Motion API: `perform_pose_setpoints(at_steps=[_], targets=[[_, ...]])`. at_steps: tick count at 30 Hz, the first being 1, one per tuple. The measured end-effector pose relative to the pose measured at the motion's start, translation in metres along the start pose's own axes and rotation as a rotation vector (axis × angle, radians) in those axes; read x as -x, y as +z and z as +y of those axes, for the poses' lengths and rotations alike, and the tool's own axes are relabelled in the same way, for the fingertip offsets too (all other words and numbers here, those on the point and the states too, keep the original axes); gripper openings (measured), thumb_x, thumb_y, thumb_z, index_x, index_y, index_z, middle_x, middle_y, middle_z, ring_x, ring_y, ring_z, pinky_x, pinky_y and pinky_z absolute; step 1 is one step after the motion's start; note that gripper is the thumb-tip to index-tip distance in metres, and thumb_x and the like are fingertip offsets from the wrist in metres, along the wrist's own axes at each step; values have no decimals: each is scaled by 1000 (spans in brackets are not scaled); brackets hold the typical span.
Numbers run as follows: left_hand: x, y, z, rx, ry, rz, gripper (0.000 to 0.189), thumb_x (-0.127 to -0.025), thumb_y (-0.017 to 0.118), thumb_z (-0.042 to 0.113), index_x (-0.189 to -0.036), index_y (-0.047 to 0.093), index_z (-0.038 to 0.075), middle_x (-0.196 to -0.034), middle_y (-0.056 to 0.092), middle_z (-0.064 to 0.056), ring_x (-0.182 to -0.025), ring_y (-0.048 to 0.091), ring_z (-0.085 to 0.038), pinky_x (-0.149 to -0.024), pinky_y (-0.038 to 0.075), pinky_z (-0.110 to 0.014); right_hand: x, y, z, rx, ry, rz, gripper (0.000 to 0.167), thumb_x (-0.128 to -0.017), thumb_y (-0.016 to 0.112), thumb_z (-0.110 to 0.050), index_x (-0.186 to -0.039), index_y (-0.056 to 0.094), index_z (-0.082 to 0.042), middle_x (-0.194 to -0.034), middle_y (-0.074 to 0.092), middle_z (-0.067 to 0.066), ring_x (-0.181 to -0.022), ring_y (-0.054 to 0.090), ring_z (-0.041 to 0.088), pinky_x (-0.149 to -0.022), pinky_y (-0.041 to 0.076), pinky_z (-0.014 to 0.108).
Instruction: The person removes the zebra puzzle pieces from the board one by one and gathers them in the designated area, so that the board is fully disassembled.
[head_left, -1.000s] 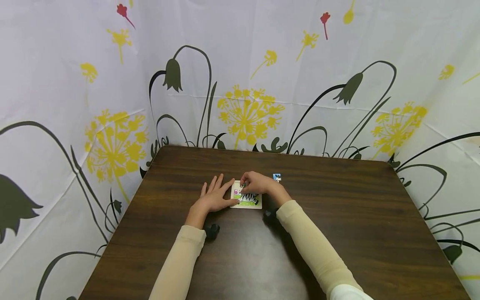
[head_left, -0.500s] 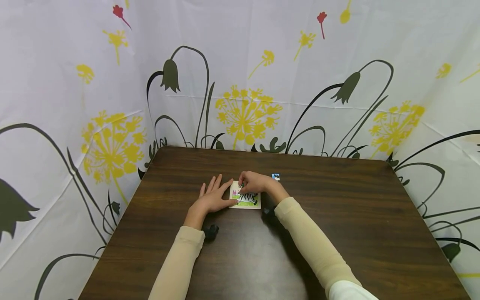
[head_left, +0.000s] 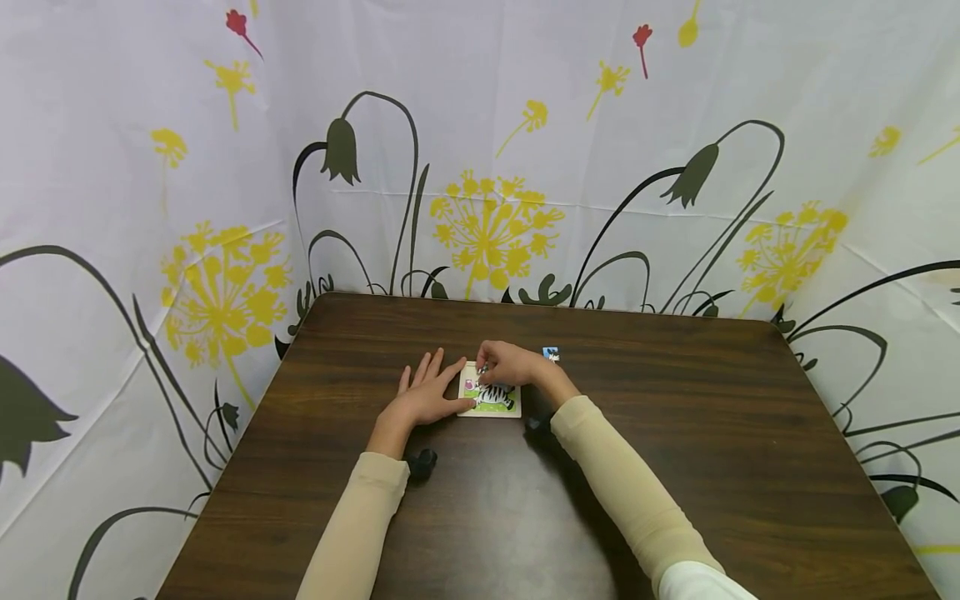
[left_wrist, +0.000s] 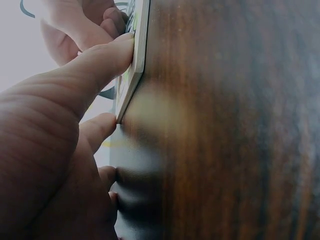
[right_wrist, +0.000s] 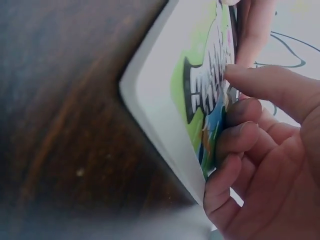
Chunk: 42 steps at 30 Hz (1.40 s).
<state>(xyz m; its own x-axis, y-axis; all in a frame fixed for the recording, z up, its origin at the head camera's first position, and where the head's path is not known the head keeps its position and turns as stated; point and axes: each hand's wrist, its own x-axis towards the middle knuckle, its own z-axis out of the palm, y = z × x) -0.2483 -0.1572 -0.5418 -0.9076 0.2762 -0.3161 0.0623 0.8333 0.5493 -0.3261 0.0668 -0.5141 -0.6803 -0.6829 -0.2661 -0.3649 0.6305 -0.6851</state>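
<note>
Backdrop (head_left: pixel 480 125): white fabric, creased, printed with yellow, red and dark green flowers. Bench (head_left: pixel 697 467): dark wood-grain top, rounded far corners, soft sheen on the near part. Sleeves (head_left: pixel 358 512), one pair: cream, snug cloth. Left hand (head_left: pixel 422 402): fingers spread wide, thumb on the near-left rim of the puzzle board (right_wrist: pixel 155 107), index fingertip at its far-left corner, others on the bench; presumably braced so the board cannot slide. Right hand (head_left: pixel 512 365): fingers narrowed over the board, pinching what looks like a small piece (head_left: pixel 482 372), apparently for close control. Puzzle board: flat, squarish, lying on the bench between the hands; pale, wood-like edge, zebra picture on green. Loose piece (head_left: pixel 551 354): flat, blue with black and white, lying apart from the board, just beyond the right wrist, within easy reach. Small piece: black and white where visible; outline mostly hidden by the fingers.
</note>
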Motion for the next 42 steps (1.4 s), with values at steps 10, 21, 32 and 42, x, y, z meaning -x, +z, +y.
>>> perform_pose_setpoints(at_steps=[10,21,32,42], targets=[[0,-1,0,-14,-10,-6,93,-100,65,64,-175,18,34,-182,-14,-7,-169,-17,-34,-130,-18,-66,0,1,4,9,-27,34,15,-104,68,-14,-115,61,-7,-83,58,0,-70,51,13,-65,43,26],[0,-1,0,-15,-5,3,92,-101,65,63,-175,19,34,-182,-13,-8,-169,-16,-34,-131,-17,-65,4,-1,7,-45,-39,76,19,-104,69,-16,-120,67,-7,-86,63,1,-73,55,12,-68,46,26],[3,-2,3,-22,0,-4,93,-101,64,64,-175,17,34,-182,-15,-7,-169,-17,-35,-130,-18,-66,11,-9,11,-75,14,88,37,-103,73,-27,-132,72,-5,-89,69,4,-76,56,14,-72,49,28],[1,-1,1,-14,-6,-3,94,-99,66,65,-175,17,35,-182,-14,-7,-169,-16,-35,-130,-18,-66,12,-7,15,-83,-29,110,34,-105,71,-31,-130,71,-8,-91,67,4,-77,56,15,-72,49,29]])
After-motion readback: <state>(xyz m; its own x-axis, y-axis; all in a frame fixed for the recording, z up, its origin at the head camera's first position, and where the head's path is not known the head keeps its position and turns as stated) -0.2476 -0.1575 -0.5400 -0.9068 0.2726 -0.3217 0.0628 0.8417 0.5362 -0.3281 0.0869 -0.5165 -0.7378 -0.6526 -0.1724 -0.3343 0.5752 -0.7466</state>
